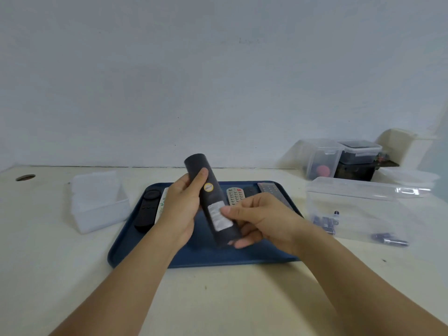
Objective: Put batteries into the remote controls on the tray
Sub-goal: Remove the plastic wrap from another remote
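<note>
A tray lies at the middle of the bench, with several remotes lined up along its far side. Above the tray both hands hold one remote, the left hand gripping its far part, the right hand its near end. Left of the tray sits a lidded box; right of it a container with batteries inside, more containers behind

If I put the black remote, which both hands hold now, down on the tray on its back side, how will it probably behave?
The black remote looks rounded along its back, so it may rock or roll a little on the tray. It seems rigid: it stays straight between the left hand and the right hand. Its smooth surface is probably somewhat slippery.
</note>
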Motion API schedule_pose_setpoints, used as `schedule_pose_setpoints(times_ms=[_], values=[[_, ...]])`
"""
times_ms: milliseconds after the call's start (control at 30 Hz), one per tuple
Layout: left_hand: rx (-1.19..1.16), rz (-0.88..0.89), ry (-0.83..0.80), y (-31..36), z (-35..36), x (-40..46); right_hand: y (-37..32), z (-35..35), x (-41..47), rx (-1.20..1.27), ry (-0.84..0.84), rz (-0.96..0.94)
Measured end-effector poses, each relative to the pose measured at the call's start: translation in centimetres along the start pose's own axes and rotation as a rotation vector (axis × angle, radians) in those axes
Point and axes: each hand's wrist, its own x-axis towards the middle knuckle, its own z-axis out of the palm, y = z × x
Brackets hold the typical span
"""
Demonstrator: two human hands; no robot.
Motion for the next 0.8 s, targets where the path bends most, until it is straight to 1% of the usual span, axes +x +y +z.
schedule_pose_setpoints(times_ms=[33,67,133,167,200,233,300,367,433,567,667,733,800], values=[[0.029,-0.024,-0.037,-0.1,0.3,-0.3,-0.1,0.1,-0.2,-0.090,-0.005,0.003],[0.067,-0.029,-0.075,0.0,0.7,-0.7,-0.2,0.1,-0.2,-0.164,0.046,-0.017],[0.195,0.004,-0.150,0.1,1.1,-1.5,-0.3,-0.5,0.1,-0.241,0.294,-0.113],[0.260,0.016,-0.195,0.1,1.2,-1.8,-0.4,-0.9,0.3,-0.230,0.425,-0.178],[0.315,0.017,-0.242,0.1,1.3,-2.1,-0.4,-1.4,0.6,-0.187,0.512,-0.237],[0.360,0.008,-0.290,0.1,1.3,-2.3,-0.5,-1.6,0.7,-0.120,0.541,-0.285],[0.413,-0.022,-0.381,-0.1,1.4,-2.6,-0.2,-1.8,1.1,-0.037,0.488,-0.351],[0.431,-0.048,-0.442,-0.2,1.5,-2.7,0.1,-1.6,1.3,-0.066,0.437,-0.397],[0.448,-0.057,-0.461,-0.1,1.6,-2.7,0.1,-1.3,1.3,-0.105,0.404,-0.448],[0.478,-0.049,-0.456,0.1,1.6,-2.6,0.1,-1.3,1.1,-0.100,0.393,-0.520],[0.492,-0.041,-0.429,0.0,1.9,-2.8,-0.1,-1.4,0.8,-0.055,0.396,-0.511],[0.497,-0.064,-0.405,-0.1,2.0,-2.9,-0.3,-1.4,0.7,-0.021,0.439,-0.498],[0.493,-0.118,-0.364,-0.2,2.0,-3.0,-0.7,-1.9,0.8,0.025,0.520,-0.521]])
